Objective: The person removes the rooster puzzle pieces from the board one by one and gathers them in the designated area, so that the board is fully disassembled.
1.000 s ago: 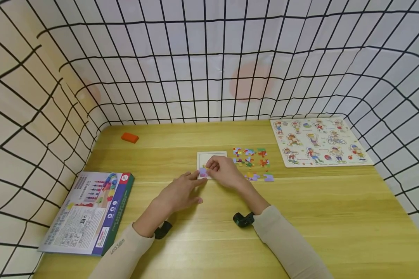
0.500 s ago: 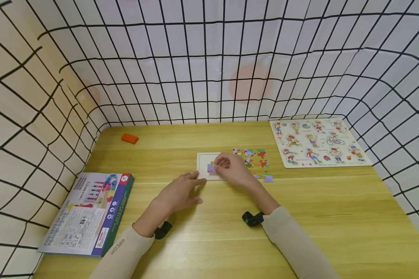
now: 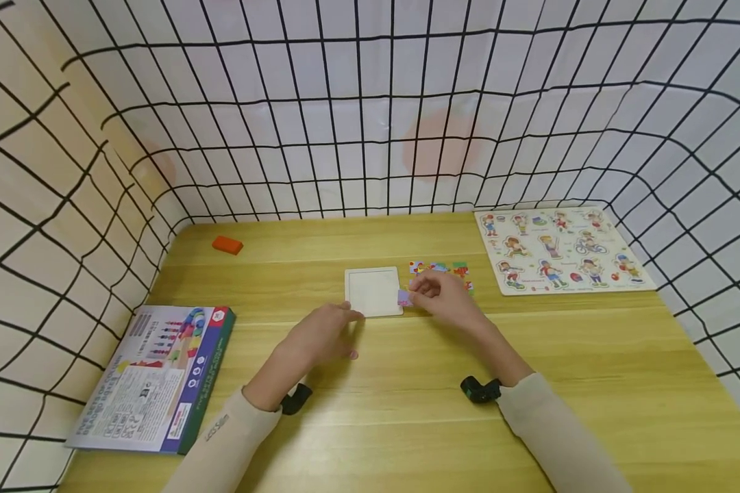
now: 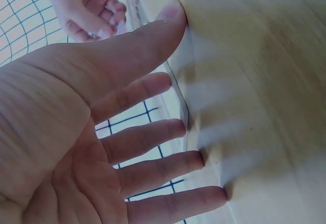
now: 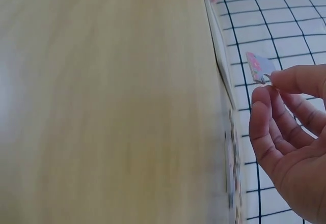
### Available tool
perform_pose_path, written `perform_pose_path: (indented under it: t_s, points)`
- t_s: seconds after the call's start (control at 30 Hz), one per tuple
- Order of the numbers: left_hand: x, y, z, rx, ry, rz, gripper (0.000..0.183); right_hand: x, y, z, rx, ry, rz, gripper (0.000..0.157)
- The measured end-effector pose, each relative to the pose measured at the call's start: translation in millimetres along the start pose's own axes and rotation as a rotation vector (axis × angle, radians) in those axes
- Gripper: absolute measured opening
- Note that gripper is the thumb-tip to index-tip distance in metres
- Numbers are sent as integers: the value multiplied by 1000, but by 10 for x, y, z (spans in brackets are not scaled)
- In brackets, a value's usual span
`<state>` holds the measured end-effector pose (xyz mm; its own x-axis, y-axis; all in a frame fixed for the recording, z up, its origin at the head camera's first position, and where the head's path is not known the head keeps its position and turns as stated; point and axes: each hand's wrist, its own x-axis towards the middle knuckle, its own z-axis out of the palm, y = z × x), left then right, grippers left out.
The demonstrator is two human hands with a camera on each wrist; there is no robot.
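A purple jigsaw piece with pink flowers is pinched between the thumb and fingers of my right hand. In the right wrist view the jigsaw piece is held up off the table. The square cream puzzle tray lies left of it, with no piece inside its frame. My left hand is at the tray's near left corner; its fingers are spread and fairly straight in the left wrist view, some tips at the tray's edge. Loose jigsaw pieces lie beyond the right hand, which partly hides them.
A cream board with sports figures lies at the back right. On the left is a boxed toy set, and an orange block sits near the back left. Black-and-white grid cloth walls the wooden table.
My right hand has lifted the purple piece from the tray's near left corner and carried it right, past the tray's right edge. The left hand has stayed at the tray's corner.
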<state>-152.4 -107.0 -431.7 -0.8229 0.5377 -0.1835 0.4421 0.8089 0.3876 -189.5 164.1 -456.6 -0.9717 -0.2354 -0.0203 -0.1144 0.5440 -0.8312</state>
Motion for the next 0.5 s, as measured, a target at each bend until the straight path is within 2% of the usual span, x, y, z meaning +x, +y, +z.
perform_pose_path:
  t_s: [0.23,0.5]
  points:
    - [-10,4,1,-1,-16,-50,62,-72,72,-102,-51,7,-11,10]
    - [-10,4,11,-7,-19,-62,62,-107,128,-157,-85,-7,3,10]
